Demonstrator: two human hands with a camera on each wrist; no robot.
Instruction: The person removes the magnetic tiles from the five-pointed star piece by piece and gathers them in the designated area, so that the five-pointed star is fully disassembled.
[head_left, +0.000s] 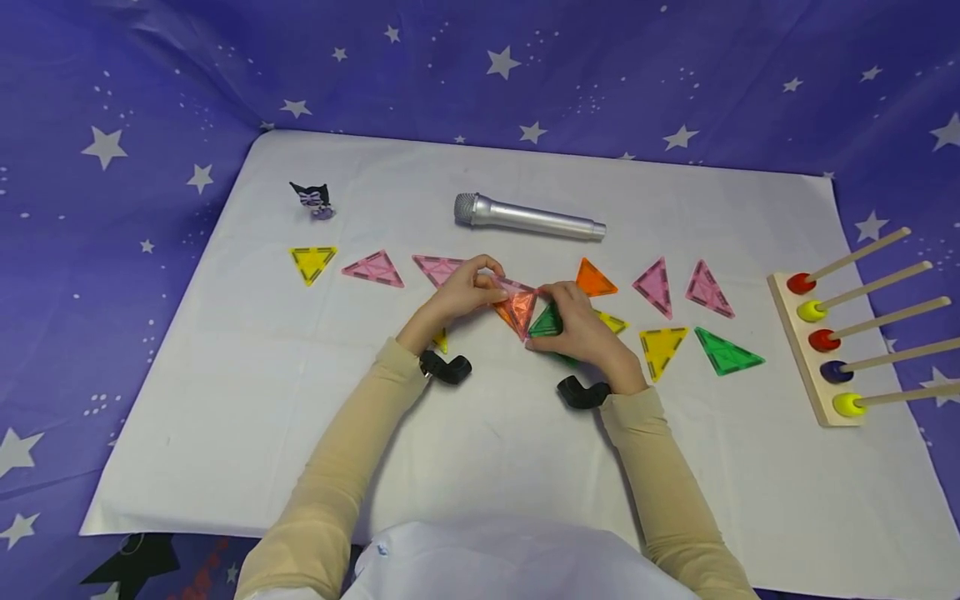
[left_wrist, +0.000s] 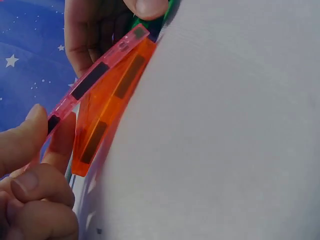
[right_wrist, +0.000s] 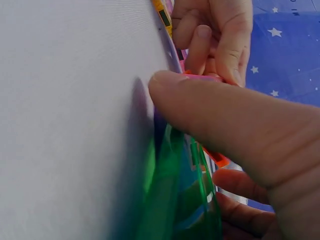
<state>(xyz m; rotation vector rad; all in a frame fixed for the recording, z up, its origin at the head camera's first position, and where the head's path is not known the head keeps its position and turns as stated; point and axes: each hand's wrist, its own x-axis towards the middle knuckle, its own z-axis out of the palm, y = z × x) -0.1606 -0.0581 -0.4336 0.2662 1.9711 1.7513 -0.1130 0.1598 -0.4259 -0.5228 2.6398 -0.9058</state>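
My left hand (head_left: 467, 292) pinches a pink translucent triangular magnetic tile (left_wrist: 90, 82) between thumb and fingers. The tile is tilted over an orange triangular tile (left_wrist: 107, 115), and the two edges come close together at their far end. From the other side my right hand (head_left: 581, 325) holds the same pink tile at its right corners, thumb at the lower tip and fingertips at the upper one. Under the right palm are green triangular tiles (right_wrist: 167, 185), partly hidden. In the right wrist view, the thumb (right_wrist: 200, 100) covers much of the pink tile.
Around the hands lie pink (head_left: 375, 268), yellow (head_left: 663, 350), orange (head_left: 595, 278) and green (head_left: 723, 353) triangular tiles. Behind them are a silver microphone (head_left: 528, 217) and a small black-and-purple figurine (head_left: 315, 200). A wooden peg board (head_left: 810, 358) with coloured rings stands at the right.
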